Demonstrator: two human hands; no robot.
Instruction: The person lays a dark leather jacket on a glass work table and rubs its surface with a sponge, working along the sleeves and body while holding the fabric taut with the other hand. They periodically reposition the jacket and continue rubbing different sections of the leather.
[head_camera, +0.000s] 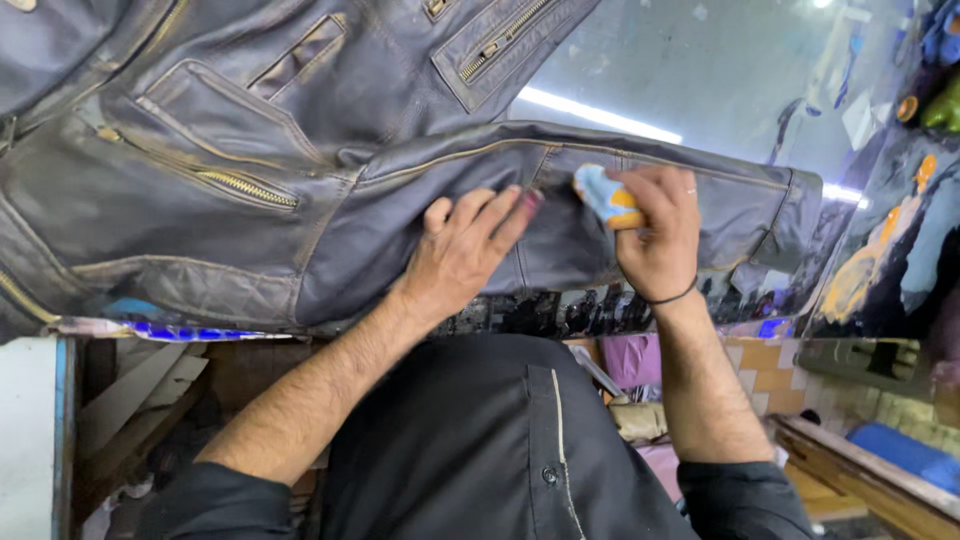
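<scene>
The left hand (468, 245) lies flat, fingers together, on the leather jacket (230, 150) sleeve. Beside it, the right hand (658, 235) clamps a sponge (606, 197). Uneven pressure could likely streak the sleeve.

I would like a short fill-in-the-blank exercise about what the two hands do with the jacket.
1. The left hand lies flat on the jacket's ____.
2. The right hand grips a blue and orange ____.
3. The jacket has metal ____ on its pockets.
4. A thin black ____ circles the right wrist.

Missing words: sleeve; sponge; zippers; band
</scene>
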